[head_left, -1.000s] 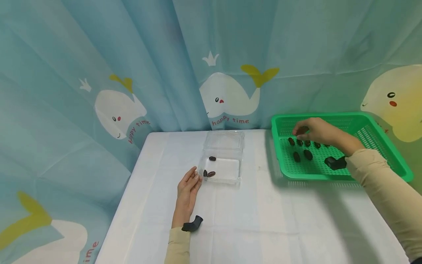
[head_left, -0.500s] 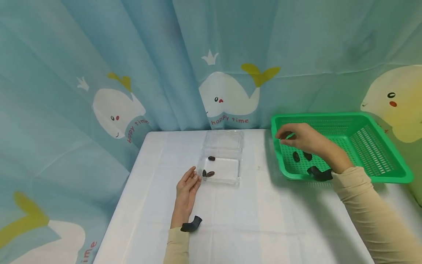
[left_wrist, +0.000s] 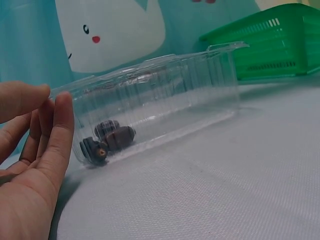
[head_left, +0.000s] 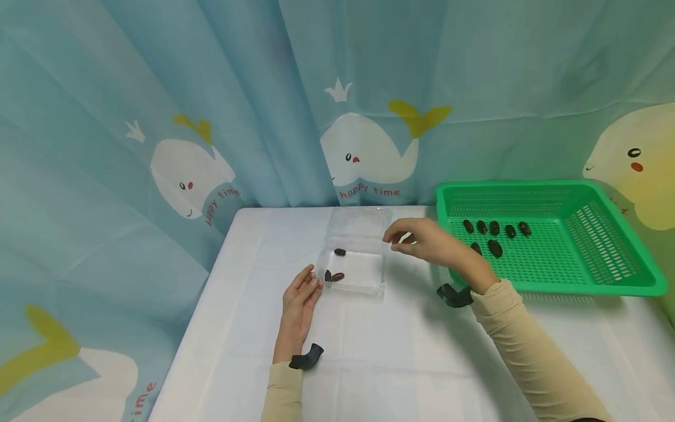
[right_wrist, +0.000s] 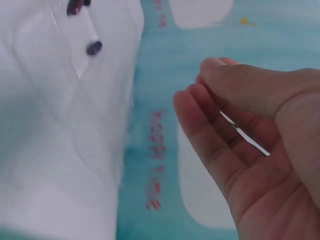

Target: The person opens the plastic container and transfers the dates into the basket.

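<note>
A clear plastic box point(head_left: 373, 271) with its lid point(head_left: 360, 224) folded back holds three dark, ribbed, oval dates point(head_left: 338, 276) at its left side. My left hand point(head_left: 300, 302) touches the box's left front corner; in the left wrist view, the thumb and fingertips point(left_wrist: 64, 107) rest at its wall with fingers nearly straight. My right hand point(head_left: 429, 240) hangs just right of the box, above the table. Its thumb and fingers are pinched together, seen close up in the right wrist view point(right_wrist: 240, 120); a date between the tips is mostly hidden by them.
A green plastic basket point(head_left: 627, 289) with slotted walls stands on the right side of the table, with several dates point(head_left: 494, 248) at its left end. White cloth covers the table point(head_left: 379, 363). A blue curtain point(head_left: 263, 117) with whale prints hangs behind.
My right hand has left the basket and moved left to beside the box, fingers still pinched. The dates in the basket are uncovered again. My left hand has stayed at the box.
</note>
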Demonstrator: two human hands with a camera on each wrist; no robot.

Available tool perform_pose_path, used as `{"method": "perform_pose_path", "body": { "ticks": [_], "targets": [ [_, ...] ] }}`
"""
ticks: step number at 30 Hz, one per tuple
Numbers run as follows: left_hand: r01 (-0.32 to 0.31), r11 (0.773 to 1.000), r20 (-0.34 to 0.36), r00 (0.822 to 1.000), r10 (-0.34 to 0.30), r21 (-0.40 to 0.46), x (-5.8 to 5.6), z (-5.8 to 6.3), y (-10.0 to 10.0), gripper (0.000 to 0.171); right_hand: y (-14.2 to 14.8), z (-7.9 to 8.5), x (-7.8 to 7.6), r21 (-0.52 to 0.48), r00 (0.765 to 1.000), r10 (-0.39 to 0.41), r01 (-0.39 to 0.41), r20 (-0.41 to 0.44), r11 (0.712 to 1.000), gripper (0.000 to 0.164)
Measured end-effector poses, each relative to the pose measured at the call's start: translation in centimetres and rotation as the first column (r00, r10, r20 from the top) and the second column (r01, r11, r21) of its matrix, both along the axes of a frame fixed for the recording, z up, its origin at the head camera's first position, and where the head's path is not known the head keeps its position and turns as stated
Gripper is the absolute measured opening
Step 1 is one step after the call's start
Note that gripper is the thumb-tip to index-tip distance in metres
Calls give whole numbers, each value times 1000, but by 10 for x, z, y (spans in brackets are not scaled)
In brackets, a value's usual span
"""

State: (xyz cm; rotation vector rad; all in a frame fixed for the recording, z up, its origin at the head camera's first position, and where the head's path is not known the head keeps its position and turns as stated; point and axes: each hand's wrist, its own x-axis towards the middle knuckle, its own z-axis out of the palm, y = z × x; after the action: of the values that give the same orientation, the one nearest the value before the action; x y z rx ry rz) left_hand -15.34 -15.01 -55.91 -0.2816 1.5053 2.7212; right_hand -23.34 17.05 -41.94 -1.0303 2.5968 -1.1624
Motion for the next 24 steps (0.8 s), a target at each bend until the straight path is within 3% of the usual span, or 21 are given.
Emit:
{"method": "perform_pose_path", "body": {
  "ticks": [10, 14, 19, 24],
  "targets": [
    [-9, 1000, 28, 1000, 8, 30, -1, 0, 0, 54, -60, -36, -8, -89, 988, 109, -100, 105, 991, 24],
    [-13, 1000, 29, 1000, 12, 14, -1, 2, 1, 54, -80, -49, -10, -56, 983, 135, -129, 122, 990, 27],
    [-8, 1000, 19, 1000, 8, 4, -1, 3, 1, 53, -98, -57, -9, 23, 982, 176, -178, 71, 984, 28],
    [13, 1000, 10, 1000, -12, -7, -1, 0, -1, 54, -112, -66, -8, 72, 983, 168, -173, 68, 982, 32]
  ]
}}
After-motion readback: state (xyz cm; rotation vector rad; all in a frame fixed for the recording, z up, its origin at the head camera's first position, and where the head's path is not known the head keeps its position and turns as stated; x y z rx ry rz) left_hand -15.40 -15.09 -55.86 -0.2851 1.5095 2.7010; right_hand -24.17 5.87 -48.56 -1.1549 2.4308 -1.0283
